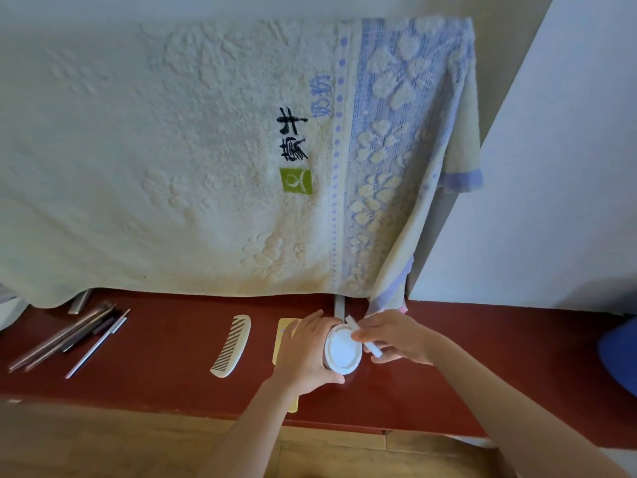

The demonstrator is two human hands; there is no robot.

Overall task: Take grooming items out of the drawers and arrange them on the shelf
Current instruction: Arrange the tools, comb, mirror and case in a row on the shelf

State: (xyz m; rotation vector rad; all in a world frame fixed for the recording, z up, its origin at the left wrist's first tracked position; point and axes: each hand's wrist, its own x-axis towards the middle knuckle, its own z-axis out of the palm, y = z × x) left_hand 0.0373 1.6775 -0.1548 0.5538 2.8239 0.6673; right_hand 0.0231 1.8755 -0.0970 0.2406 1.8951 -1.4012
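The head camera looks down on a dark red shelf (165,357) that runs across the lower part of the picture. A pale towel (172,150) with a blue flowered band hangs above it, and its bottom edge reaches the back of the shelf.

A round white jar (343,350) stands on the shelf right of centre. A white lid closes it, so its contents cannot be seen. The left hand (306,353) grips the jar from its left side, with the fingers curled round the wall and the thumb at the near edge. The right hand (396,339) is at the jar's right side and pinches a small white stick (375,351) between thumb and fingers. The stick lies slantwise over the right rim of the lid.

A flat yellow card (284,334) lies under the left hand and is partly covered by it. A cream comb (232,345) lies just left of the card, apart from it, with its teeth facing left. Well apart, at the left end of the shelf, lies a loose bundle of thin metal rods (69,336); what they are cannot be told. A blue object (620,357) shows at the right edge, cut off by the frame. A wooden floor (103,443) is visible below the shelf's front edge.
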